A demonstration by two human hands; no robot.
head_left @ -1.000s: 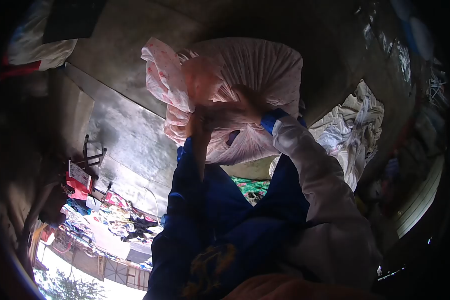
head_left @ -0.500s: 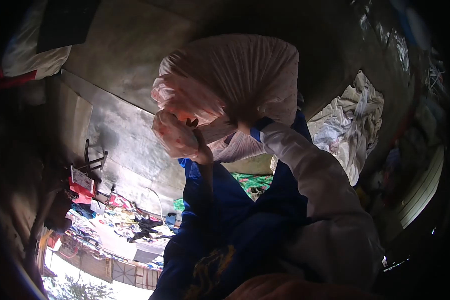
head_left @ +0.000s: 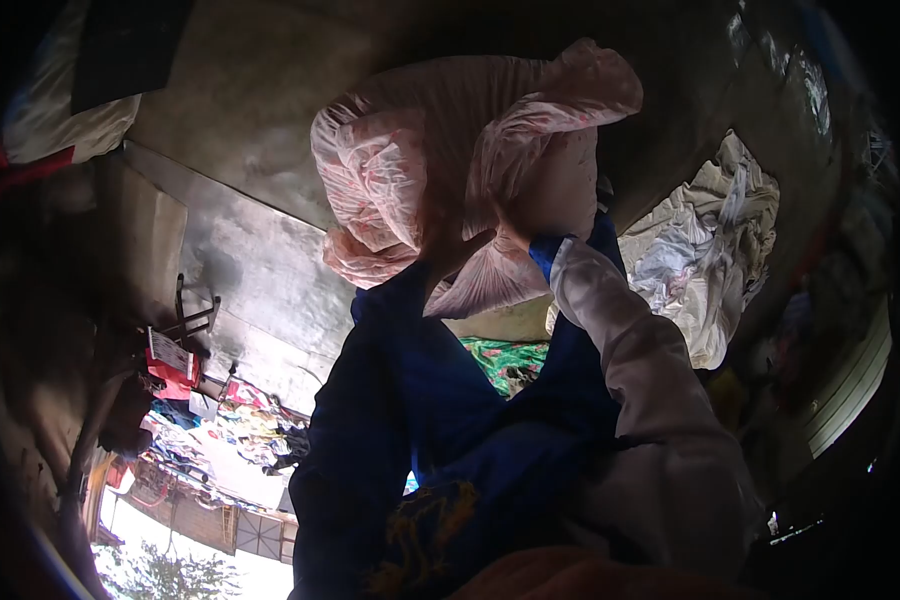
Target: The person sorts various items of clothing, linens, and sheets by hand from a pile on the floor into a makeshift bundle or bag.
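Note:
A large bundle of pale pink, red-patterned cloth [head_left: 440, 100] lies in front of my legs, with a folded pad at its left and a loose flap raised at its upper right. My left hand [head_left: 450, 255] rests against the near middle of the cloth, its thumb stretched out towards the right and its other fingers dim against the fabric. Just right of it, my right hand [head_left: 513, 230] is closed on gathered folds where the flap begins. Its fingertips are hidden in the folds.
Crumpled beige and white cloth [head_left: 705, 250] lies on the floor at the right. Green patterned fabric [head_left: 510, 362] shows between my legs. At the lower left are a dark-framed stand [head_left: 195, 318], a red and white item [head_left: 170, 362] and scattered clothes [head_left: 255, 430].
My left hand has moved right and in towards my right hand, off the bunched left end of the cloth. That end now lies folded, and a flap has risen at the upper right.

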